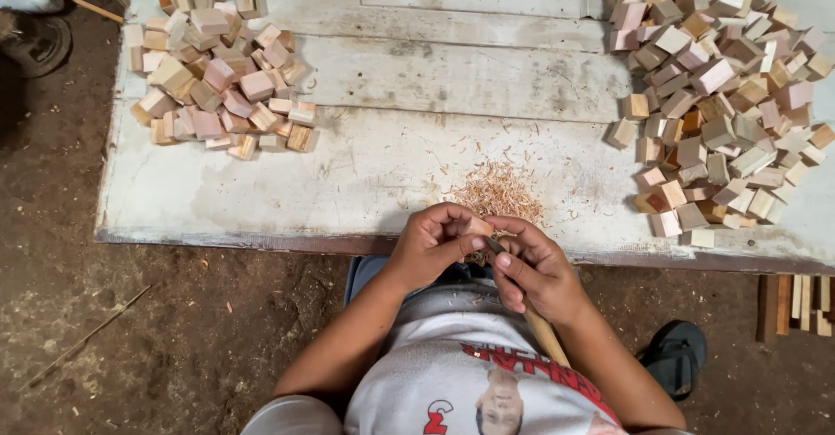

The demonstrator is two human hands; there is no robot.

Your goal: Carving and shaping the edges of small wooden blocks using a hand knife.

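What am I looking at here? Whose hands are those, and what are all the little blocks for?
This picture comes from a camera worn on a person's head, so you look down just as they do. There is no machine, only two bare hands. The left hand pinches a small wooden block. The right hand grips a tool with a wooden handle, its tip against the block. In front lies a worn whitish board on the dirt ground. On it sit a small pile of wooden blocks to the left, a bigger pile to the right, and a heap of thin wood shavings just beyond the hands. What the blocks are for cannot be told from the picture.
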